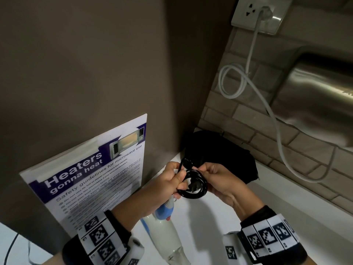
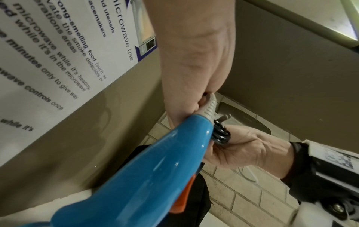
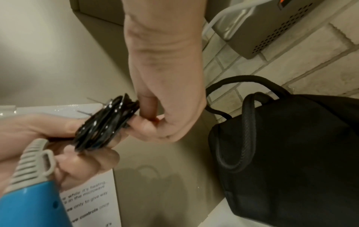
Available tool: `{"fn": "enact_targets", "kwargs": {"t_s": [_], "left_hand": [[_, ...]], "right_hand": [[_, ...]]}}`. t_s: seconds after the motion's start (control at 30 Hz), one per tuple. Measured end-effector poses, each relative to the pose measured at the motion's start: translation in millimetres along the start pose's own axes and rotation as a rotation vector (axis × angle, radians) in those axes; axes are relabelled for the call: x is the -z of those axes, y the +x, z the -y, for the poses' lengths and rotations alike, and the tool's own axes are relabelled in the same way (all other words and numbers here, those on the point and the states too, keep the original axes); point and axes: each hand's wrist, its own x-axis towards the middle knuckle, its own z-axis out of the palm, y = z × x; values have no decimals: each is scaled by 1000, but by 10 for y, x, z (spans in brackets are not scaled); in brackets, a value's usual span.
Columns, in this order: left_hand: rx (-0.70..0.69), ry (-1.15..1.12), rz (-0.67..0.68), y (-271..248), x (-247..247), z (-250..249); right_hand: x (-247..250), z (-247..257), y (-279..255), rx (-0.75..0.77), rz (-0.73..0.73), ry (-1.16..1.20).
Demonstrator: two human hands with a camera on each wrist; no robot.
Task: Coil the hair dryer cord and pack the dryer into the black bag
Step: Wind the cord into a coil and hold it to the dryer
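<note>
The black cord [image 1: 194,183] is wound into a small coil with its plug lying across it. My left hand [image 1: 170,180] grips the coil's left side and the grey strain relief [image 3: 33,161] of the dryer's handle. On the coil's right side [image 3: 108,122] my right hand [image 1: 215,176] pinches the loops. The blue-and-white hair dryer [image 1: 166,230] hangs below my left hand, its blue handle [image 2: 155,169] close in the left wrist view. The black bag [image 1: 225,155] sits on the counter just behind my hands, its cord handles [image 3: 246,122] showing in the right wrist view.
A microwave safety poster [image 1: 86,178] leans against the brown wall at left. A white cable [image 1: 273,115] runs from a wall socket [image 1: 261,14] to a steel hand dryer [image 1: 321,96] on the tiled wall at right. The white counter [image 1: 277,197] lies below.
</note>
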Motion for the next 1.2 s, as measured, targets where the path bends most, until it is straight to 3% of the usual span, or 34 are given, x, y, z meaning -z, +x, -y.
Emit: {"fn": "enact_targets", "kwargs": {"t_s": [0.43, 0.53, 0.63, 0.8, 0.93, 1.07, 1.2], "left_hand": [[-4, 217, -197, 55, -19, 21], [17, 233, -217, 78, -13, 50], [19, 232, -221, 93, -1, 57], [34, 155, -191, 85, -66, 24], [-17, 200, -165, 88, -3, 74], [-11, 161, -82, 77, 17, 111], [-3, 103, -23, 64, 4, 88]], "right_hand": [[35, 105, -327, -26, 142, 66], [57, 87, -453, 56, 228, 40], [10, 76, -580, 249, 312, -129], [-185, -80, -523, 561, -85, -541], [-160, -150, -465, 571, -158, -675], [-86, 3, -505, 633, -310, -540], [-22, 237, -585, 642, -306, -225]]}}
